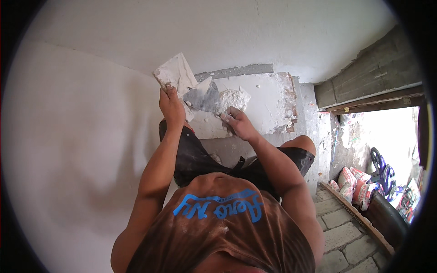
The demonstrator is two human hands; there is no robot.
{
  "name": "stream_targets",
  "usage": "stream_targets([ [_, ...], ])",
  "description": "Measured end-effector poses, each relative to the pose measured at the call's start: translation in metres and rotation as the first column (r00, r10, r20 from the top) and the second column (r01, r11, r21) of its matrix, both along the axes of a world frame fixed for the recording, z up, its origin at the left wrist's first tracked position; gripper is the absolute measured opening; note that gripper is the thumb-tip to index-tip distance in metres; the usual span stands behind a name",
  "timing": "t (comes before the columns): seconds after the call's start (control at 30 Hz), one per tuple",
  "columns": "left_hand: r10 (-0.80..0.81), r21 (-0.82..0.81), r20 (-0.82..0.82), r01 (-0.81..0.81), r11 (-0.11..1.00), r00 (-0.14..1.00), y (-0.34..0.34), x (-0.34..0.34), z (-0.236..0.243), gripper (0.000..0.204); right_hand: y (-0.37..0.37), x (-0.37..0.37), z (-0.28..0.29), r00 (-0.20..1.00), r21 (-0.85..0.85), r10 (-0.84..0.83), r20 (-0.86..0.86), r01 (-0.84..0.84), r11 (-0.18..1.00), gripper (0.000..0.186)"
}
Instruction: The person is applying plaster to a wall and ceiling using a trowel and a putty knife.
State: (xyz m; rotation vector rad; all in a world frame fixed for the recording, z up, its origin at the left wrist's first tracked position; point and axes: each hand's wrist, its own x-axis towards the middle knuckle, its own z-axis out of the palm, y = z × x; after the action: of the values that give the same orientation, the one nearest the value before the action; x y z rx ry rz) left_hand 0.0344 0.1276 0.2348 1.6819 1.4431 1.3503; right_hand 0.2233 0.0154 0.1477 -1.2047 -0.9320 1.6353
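Note:
My left hand [173, 108] is closed on the edge of a flat, squarish piece [174, 73] coated in white plaster; its kind is hard to tell. My right hand [237, 123] grips a putty knife, its fingers wrapped round the handle. The knife's wide grey blade [202, 96] points left, toward the coated piece, and carries some white plaster. Just beyond my right hand sits a heap of wet white plaster [234, 99]. Under it lies a white-smeared board [268, 93], with crusted plaster along its right end.
A white wall [77, 136] rises close on my left, and another wall [218, 34] stands ahead. To the right, a doorway edged by a wooden strip [359, 218] opens onto red-and-white sacks [348, 179]. Bare blocks [339, 239] show at the lower right.

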Motion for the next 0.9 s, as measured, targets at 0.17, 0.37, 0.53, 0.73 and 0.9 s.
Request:
stream_targets([
  [0.17,0.004,-0.033,-0.137,-0.009,0.999,0.991,-0.003,0.006,-0.001,0.032,0.0,-0.001,0.004,0.995,-0.042,-0.027,-0.093,0.023,0.999,0.029],
  [0.37,-0.085,-0.08,-0.256,0.067,0.995,0.963,-0.039,0.013,-0.037,0.032,0.016,0.004,-0.003,0.956,-0.071,-0.152,-0.252,0.139,0.988,0.027],
  [0.53,-0.247,-0.304,-0.295,0.155,0.94,0.923,-0.076,0.019,-0.05,0.036,0.033,0.038,0.005,0.879,0.008,-0.396,-0.264,0.413,0.911,0.024],
  [0.73,0.11,-0.498,0.438,0.139,0.856,0.892,-0.002,-0.033,-0.098,0.045,0.028,0.078,-0.009,0.781,0.095,-0.549,-0.296,0.597,0.797,0.023],
  [0.9,0.361,-0.63,0.642,0.196,0.751,0.676,0.025,-0.032,-0.078,0.043,0.029,0.078,-0.018,0.815,0.12,-0.545,-0.195,0.571,0.812,0.021],
])
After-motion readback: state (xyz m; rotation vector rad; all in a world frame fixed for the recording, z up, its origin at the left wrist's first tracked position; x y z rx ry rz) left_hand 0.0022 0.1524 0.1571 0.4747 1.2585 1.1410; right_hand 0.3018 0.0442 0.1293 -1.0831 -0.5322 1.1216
